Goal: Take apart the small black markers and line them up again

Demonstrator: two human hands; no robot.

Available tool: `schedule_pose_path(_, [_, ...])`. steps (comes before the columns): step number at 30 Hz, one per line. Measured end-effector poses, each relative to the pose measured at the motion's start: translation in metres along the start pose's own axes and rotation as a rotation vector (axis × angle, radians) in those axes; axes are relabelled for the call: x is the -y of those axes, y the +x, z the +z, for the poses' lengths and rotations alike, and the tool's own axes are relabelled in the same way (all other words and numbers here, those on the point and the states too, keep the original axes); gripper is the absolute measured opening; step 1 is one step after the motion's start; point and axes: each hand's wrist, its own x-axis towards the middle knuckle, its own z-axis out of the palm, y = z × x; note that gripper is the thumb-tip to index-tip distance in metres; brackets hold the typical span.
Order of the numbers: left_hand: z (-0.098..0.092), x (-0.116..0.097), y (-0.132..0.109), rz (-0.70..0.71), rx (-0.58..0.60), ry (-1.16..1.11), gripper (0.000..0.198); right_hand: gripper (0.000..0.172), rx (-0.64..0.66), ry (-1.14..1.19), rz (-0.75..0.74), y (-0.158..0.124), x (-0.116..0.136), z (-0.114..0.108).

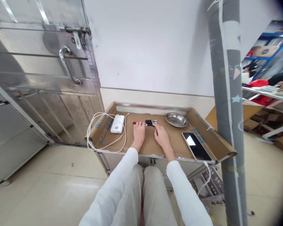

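On a cardboard-lined table top, my left hand [139,133] has its fingers bent down over a red marker pen [134,122], whose end sticks out to the left. Much of that pen is hidden under the fingers. My right hand [162,135] rests just to the right, fingers apart, with its fingertips at the right ends of several black marker pens [151,121]. These black pens lie side by side between the two hands. A round steel dish [176,120] stands beyond my right hand.
A white power bank [118,124] with a looped white cable [91,128] lies at the left. At the right front edge is a phone [196,146] with a cable hanging down. A grey wrapped pole [228,94] stands beside the table. A person [248,72] is in the background.
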Motion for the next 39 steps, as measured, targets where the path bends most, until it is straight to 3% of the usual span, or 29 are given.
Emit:
schedule_pose_path(6, [0.009,0.001,0.001,-0.064,0.024,0.1,0.021,0.04,0.03,-0.182,0.096,0.004,0.001,0.0])
schedule_pose_path(17, [0.021,0.003,0.006,-0.056,-0.001,0.002,0.025,0.038,0.094,-0.186,0.083,0.006,-0.001,0.004])
schedule_pose_path(22, [0.027,0.0,0.006,0.205,0.053,-0.149,0.026,0.037,0.021,-0.24,0.128,0.004,-0.003,0.007])
schedule_pose_path(25, [0.03,-0.003,0.009,0.266,0.104,-0.183,0.021,0.033,0.01,-0.27,0.147,0.004,-0.006,0.01])
schedule_pose_path(30, [0.031,-0.005,0.014,0.251,0.152,-0.231,0.013,0.022,0.012,-0.281,0.148,0.006,-0.007,0.01])
schedule_pose_path(39, [0.031,-0.001,0.011,0.18,0.158,-0.327,0.008,0.02,0.054,-0.267,0.153,0.004,-0.005,0.005])
